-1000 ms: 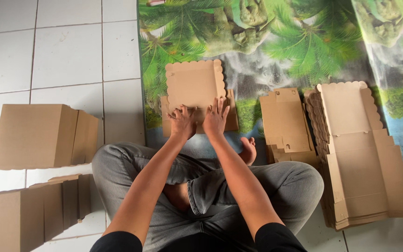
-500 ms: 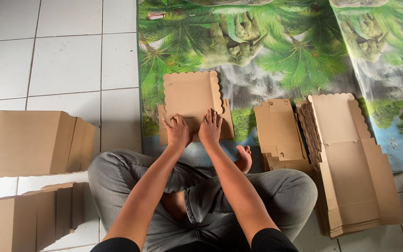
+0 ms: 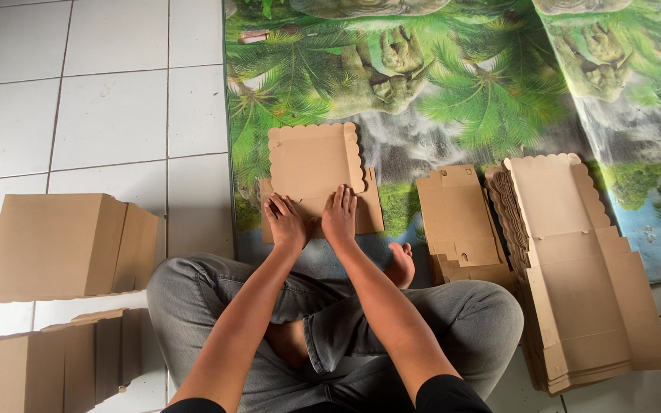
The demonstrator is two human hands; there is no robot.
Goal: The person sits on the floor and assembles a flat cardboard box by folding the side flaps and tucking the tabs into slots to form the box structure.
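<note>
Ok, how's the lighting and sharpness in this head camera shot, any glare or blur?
Head view: even, soft daylight, sharp throughout; both hands, left hand and right hand, crisp on the flat cardboard sheet; faint sheen on the white floor tiles; only soft shadows beside the folded cardboard box.

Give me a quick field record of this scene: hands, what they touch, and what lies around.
left hand: flat on the cardboard blank, palm down
right hand: flat on the same blank, beside the left
blank: unfolded, scalloped edge, on the printed mat
right side: stack of flat blanks; smaller stack
left side: folded boxes on tiled floor
</note>
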